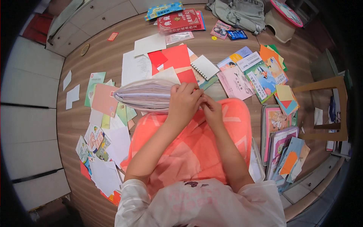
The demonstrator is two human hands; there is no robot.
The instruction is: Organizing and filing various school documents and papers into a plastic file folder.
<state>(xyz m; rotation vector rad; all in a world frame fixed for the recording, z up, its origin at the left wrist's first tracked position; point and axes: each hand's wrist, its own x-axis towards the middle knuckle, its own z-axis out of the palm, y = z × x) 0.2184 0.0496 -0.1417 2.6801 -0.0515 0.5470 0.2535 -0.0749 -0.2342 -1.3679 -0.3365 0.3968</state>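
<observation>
A thick bundle of papers [145, 94], its many pale sheet edges showing, rests across the far left side of the coral cloth [162, 159] over my lap. My left hand [184, 97] is closed over the bundle's right end, its fingers bent toward my other hand. Close against those fingertips, my right hand [212, 109] has its fingers pinched together; what they hold, if anything, is hidden. Just beyond the bundle lie a cream sheet [166, 75] and red paper [176, 58].
Loose papers and booklets [102, 143] are strewn at left. A spiral notebook [204, 67] and picture booklets [261, 81] lie at far right, folders [278, 147] nearer. Farther back are a red book [180, 22], grey backpack [238, 13] and stool [280, 26]. A wooden frame [342, 106] stands at right.
</observation>
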